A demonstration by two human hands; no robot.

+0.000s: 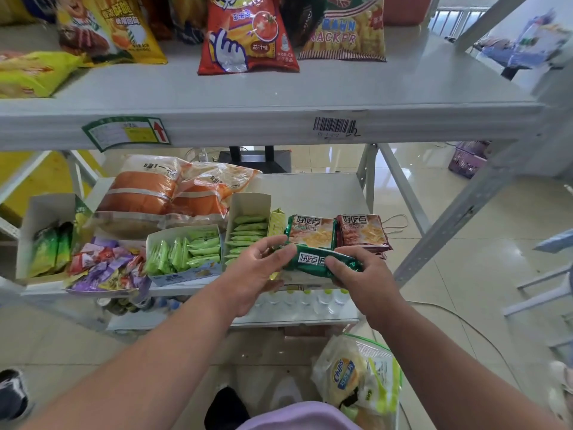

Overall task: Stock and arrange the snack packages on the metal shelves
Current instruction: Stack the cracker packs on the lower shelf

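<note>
nearest the camera, low on the right, a clear plastic bag [356, 380] on the floor holds more snacks, a chips pack among them, so my guess is that stock is left to put out. above it, both hands meet at the front edge of the middle shelf [316, 190]. the left hand [257, 271] and the right hand [359, 274] are each curled round an end of one green biscuit pack [321, 262], held level between them just in front of the goods on the shelf.

right behind the pack lie a second green biscuit pack [311, 232] and a red biscuit pack [362, 232], side by side and flat. it looks as if the held pack is meant for the green one's pile or the bare strip before it. to the left stand open cartons of green sachets [198, 249], loose purple and red sweets [105, 265], and further back two orange bread bags [173, 193].

furthest off, the top shelf [279, 97] carries upright crisp bags [248, 32] along its back, with its front and right side bare. i judge the job roughly midway: the left and middle of both shelves filled, the right ends open.
</note>
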